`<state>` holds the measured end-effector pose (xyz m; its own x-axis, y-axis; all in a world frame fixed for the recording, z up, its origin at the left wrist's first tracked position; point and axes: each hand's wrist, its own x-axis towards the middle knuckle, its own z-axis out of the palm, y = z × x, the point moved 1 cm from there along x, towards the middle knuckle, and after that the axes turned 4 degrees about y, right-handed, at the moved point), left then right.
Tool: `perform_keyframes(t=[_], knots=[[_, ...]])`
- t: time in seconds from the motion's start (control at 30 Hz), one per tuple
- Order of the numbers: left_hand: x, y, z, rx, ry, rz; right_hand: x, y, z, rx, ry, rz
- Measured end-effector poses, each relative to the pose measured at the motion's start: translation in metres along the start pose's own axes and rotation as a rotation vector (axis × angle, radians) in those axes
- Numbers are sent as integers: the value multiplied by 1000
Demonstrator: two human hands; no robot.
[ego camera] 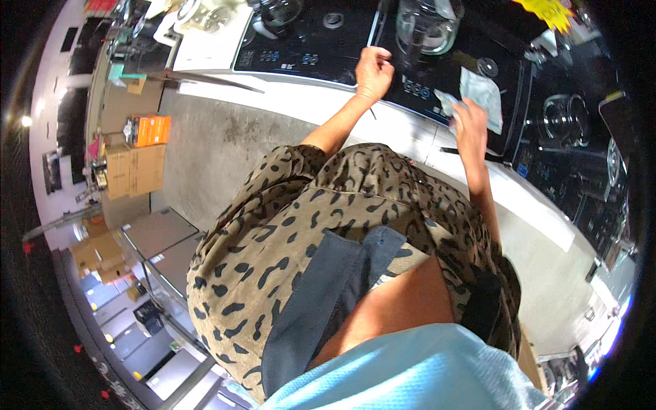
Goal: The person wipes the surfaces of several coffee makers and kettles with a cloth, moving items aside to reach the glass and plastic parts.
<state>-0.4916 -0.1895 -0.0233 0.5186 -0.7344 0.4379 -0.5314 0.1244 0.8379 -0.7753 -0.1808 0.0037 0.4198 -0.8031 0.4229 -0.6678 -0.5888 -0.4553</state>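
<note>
My right hand (470,125) grips a crumpled pale grey-green cloth or wipe (484,100) over the front of a black glass appliance top (405,66). The fingers are slightly blurred. My left hand (374,74) is curled at the front edge, by the seam between that top and a second black glass top (307,38). Whether anything is inside its fingers is hidden. Small round control marks (417,89) show on the glass between my hands. A large clear glass vessel (428,31) stands beyond them.
A white appliance (210,48) stands left on the counter. More glassware (566,120) sits on black tops at right. A yellow starburst sign (546,13) is at the far edge. Cardboard boxes (136,169) and an orange box (151,130) are stacked left, above the grey floor (220,133).
</note>
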Motion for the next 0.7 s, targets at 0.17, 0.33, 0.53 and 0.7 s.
perform_keyframes(t=[0.17,0.33,0.53,0.7], knots=[[-52,24,-35,-275,-352,-195,-20,4,-5,48,34,-9],[-111,0,-61,-348,-383,-463,14,-32,24,138,-16,-115],[-112,-15,-113,-249,-333,-741,78,-79,133,370,-82,-150],[-109,-27,-139,-283,-104,-738,104,-154,216,476,-164,-390]])
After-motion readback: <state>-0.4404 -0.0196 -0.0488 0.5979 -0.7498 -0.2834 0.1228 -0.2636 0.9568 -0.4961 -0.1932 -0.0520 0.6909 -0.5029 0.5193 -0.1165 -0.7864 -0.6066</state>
